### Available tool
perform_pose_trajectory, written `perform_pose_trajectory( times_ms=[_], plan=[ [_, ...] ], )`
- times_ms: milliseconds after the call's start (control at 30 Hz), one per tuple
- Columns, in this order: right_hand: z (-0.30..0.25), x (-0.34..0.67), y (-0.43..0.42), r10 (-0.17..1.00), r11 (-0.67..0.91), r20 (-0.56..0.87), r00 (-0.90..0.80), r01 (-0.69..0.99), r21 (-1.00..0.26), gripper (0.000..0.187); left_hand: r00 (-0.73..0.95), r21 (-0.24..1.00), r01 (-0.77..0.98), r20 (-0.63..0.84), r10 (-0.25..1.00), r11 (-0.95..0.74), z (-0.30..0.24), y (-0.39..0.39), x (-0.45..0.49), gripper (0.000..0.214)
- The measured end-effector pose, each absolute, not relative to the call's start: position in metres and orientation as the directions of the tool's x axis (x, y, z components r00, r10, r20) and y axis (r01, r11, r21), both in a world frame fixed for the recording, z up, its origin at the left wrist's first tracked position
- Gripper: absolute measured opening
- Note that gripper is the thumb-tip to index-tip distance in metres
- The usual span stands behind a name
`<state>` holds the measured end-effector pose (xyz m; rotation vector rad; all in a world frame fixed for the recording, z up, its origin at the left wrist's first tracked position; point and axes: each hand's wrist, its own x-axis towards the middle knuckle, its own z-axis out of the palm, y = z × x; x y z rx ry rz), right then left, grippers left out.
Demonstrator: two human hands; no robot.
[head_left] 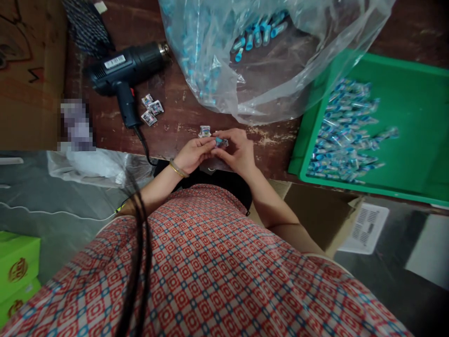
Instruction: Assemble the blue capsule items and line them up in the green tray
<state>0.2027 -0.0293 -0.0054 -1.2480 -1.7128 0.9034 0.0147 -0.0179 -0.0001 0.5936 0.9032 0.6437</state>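
Note:
At the table's near edge, my left hand (191, 155) and my right hand (241, 152) meet around a small clear tube with a blue cap (220, 141). The fingertips of both hands pinch it, and they hide part of it. Whether a printed sleeve is on it, I cannot tell. Just beyond my left fingertips lies a small stack of printed plastic sleeves (205, 131). Further left are several more stacks of sleeves (155, 107). Past my hands, a large clear plastic bag (224, 100) holds many blue-capped tubes (257, 36).
A black heat gun (124, 70) lies at the left, its cord running over the table edge. On the right, a green tray (410, 107) contains a heap of wrapped tubes (345, 133). A cardboard box (31, 79) stands far left; an open carton (315, 210) sits below the table.

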Motion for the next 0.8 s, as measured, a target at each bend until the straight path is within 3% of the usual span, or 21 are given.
perform_pose_trajectory(
  times_ms=[300, 800],
  plan=[
    [-0.012, 0.194, -0.041, 0.984, 0.165, 0.137, -0.115, 0.3, -0.939, 0.023, 0.423, 0.72, -0.248, -0.521, 0.741, 0.648, 0.01, -0.023, 0.018, 0.039],
    [-0.015, 0.192, -0.043, 0.987, 0.127, 0.097, -0.129, 0.245, -0.961, 0.012, 0.426, 0.723, -0.242, -0.52, 0.74, 0.647, 0.003, -0.028, 0.018, 0.048]
  ],
)
